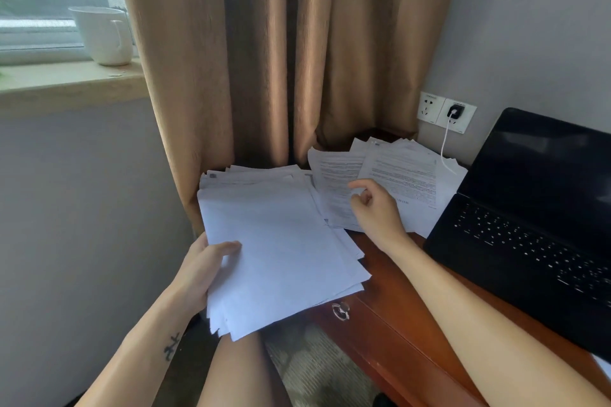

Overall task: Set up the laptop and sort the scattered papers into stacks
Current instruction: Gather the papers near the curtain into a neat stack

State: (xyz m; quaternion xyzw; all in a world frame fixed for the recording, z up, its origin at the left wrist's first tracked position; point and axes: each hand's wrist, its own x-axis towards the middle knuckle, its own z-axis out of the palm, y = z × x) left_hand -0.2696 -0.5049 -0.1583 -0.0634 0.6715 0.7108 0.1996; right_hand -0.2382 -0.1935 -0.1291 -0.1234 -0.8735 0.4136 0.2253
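Upper left of frame: white mug [102,35] upright on the windowsill [66,79], handle to the right. Tan curtain [264,59] hangs down the middle, behind the counter. Lower left: left hand [201,271], grip closed round the left edge of a thick paper stack [277,248], thumb on the top sheet, fingers hidden under it. Top sheet shows its blank side; the sheets are unevenly aligned. The stack's near corner hangs past the edge of the wooden counter [396,291]. Centre: right hand [377,208] over the scattered papers [400,175], printed sides up, fanned and overlapping at centre right. Its grip is loose: fingers half curled, forefinger out, nothing held; contact with the sheets cannot be told. A metal drawer pull [340,311] sits on the counter's front, just below the stack. Behind the sheets: a wall socket [446,112], plug in, white cable [446,149] trailing down onto the papers. Right of frame: black laptop [529,218] on the counter, lid open, screen dark, just beside the loose sheets.
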